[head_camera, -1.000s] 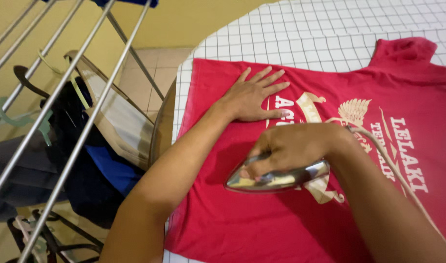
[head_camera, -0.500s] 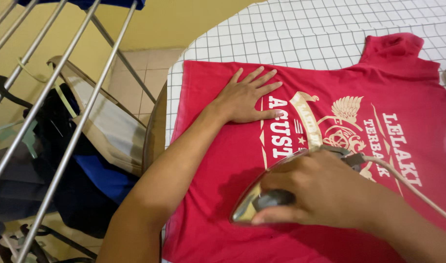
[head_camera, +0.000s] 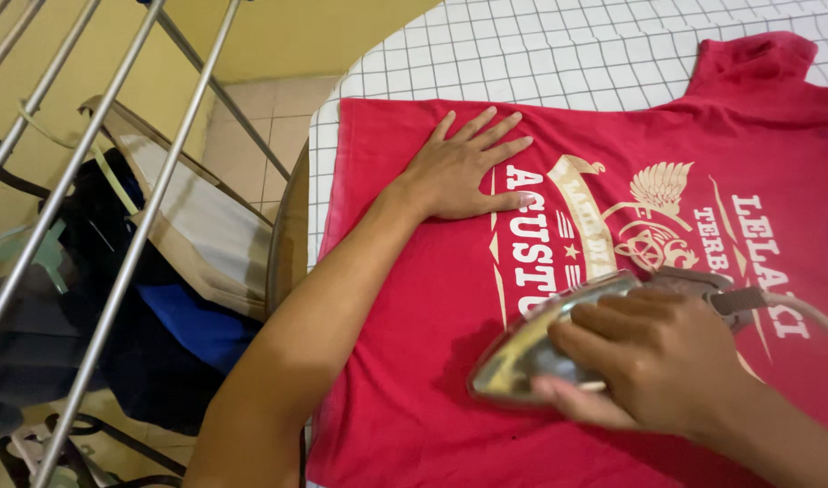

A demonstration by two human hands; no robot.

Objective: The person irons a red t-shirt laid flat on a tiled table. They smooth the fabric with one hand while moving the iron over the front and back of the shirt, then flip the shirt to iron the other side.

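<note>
— What's the shirt (head_camera: 414,361) like?
— Red, with a cream and white print, spread flat and print-up on a white checked cover, its collar toward the far right.
— And the iron (head_camera: 531,348)?
— Shiny metal, soleplate down on the shirt just below the print, tip pointing lower left, cord trailing off right.

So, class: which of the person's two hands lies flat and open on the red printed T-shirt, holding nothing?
The left hand, fingers spread flat on the red T-shirt. The right hand instead grips the shiny metal clothes iron.
</note>
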